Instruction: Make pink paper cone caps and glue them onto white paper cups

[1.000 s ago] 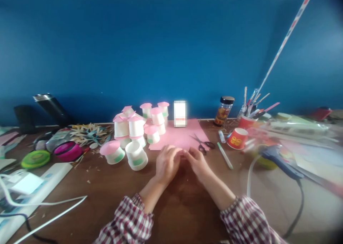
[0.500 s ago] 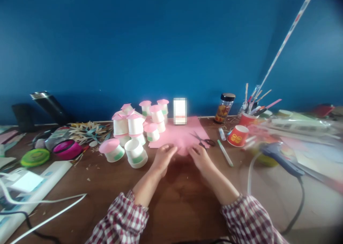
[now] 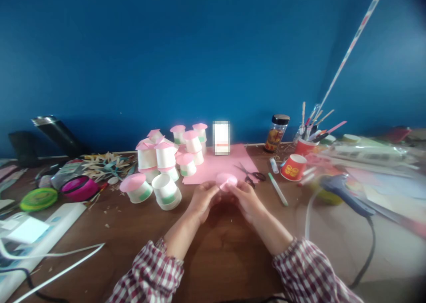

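- Since half a second ago, we have brought our hands closer together, and the pink paper piece (image 3: pixel 226 178) between them, lower then, now stands tilted up with a fold at its lower edge.
- Nearest to us, our checked sleeves (image 3: pixel 151 269) rest behind the hands, over the brown tabletop (image 3: pixel 229 254).
- Our left hand (image 3: pixel 203 201) is nearly closed, thumb and fingers pinching the paper's left edge; its curled lower fingers are partly hidden.
- Our right hand (image 3: pixel 246 199) is also pinched, holding the paper near the fold at the lower right.
- Left of the left hand, we see a white cup (image 3: pixel 164 186) set on another, and a cup with a pink top (image 3: pixel 136 188) beyond it.
- Right of the right hand lies a pale green pen (image 3: pixel 278 189); farther right, a blue glue gun (image 3: pixel 348 193) shows blurred.
- Just beyond the right hand, black scissors (image 3: pixel 250 175) lie partly on a pink sheet (image 3: pixel 213 163).
- Beyond the left hand stand stacked pink-topped cups (image 3: pixel 165 156).
- Past the right hand we have a red cup (image 3: pixel 293 167) and, farther back, a dark-lidded jar (image 3: pixel 277 134).
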`<action>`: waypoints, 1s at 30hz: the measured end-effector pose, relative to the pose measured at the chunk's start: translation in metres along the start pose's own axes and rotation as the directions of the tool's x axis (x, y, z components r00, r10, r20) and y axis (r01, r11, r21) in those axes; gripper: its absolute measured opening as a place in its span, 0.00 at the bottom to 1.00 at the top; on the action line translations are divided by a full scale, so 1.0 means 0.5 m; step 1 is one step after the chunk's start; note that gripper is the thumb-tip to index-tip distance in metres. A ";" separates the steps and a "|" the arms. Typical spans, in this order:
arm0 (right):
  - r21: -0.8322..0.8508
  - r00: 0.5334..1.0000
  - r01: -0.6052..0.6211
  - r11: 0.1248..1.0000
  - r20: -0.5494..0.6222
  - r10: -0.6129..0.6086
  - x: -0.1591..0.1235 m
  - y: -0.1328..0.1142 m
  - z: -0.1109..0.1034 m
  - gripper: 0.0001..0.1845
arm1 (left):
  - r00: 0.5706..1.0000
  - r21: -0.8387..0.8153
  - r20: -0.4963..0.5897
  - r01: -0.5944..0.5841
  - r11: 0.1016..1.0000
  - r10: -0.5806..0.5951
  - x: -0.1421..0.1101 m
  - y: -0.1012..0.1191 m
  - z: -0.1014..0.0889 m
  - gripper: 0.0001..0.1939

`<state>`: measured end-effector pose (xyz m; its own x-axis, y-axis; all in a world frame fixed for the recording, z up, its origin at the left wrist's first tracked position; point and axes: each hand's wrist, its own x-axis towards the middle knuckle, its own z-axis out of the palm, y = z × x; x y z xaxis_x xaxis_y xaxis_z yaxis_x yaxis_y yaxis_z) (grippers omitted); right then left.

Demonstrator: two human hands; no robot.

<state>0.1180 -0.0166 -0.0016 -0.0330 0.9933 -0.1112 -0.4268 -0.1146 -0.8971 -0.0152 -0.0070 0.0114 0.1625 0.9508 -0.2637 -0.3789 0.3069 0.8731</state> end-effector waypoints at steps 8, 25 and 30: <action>-0.126 0.988 0.095 0.987 -0.106 -0.109 0.001 -0.001 0.000 0.25 | 0.992 -0.097 0.126 -0.007 0.995 0.019 0.005 -0.013 -0.006 0.08; -0.138 0.996 -0.007 0.990 -0.083 -0.005 -0.006 -0.006 0.006 0.21 | 0.998 -0.108 0.059 0.022 0.994 -0.016 0.003 -0.015 -0.002 0.09; -0.108 0.999 -0.029 0.994 -0.032 0.026 -0.003 0.000 0.005 0.18 | 0.997 -0.087 0.076 -0.008 0.996 0.015 -0.002 -0.013 0.002 0.10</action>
<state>0.1159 -0.0181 -0.0002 -0.0146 0.9889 -0.1481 -0.3259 -0.1447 -0.9342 -0.0121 -0.0099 0.0065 0.2252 0.9494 -0.2187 -0.4577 0.3013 0.8365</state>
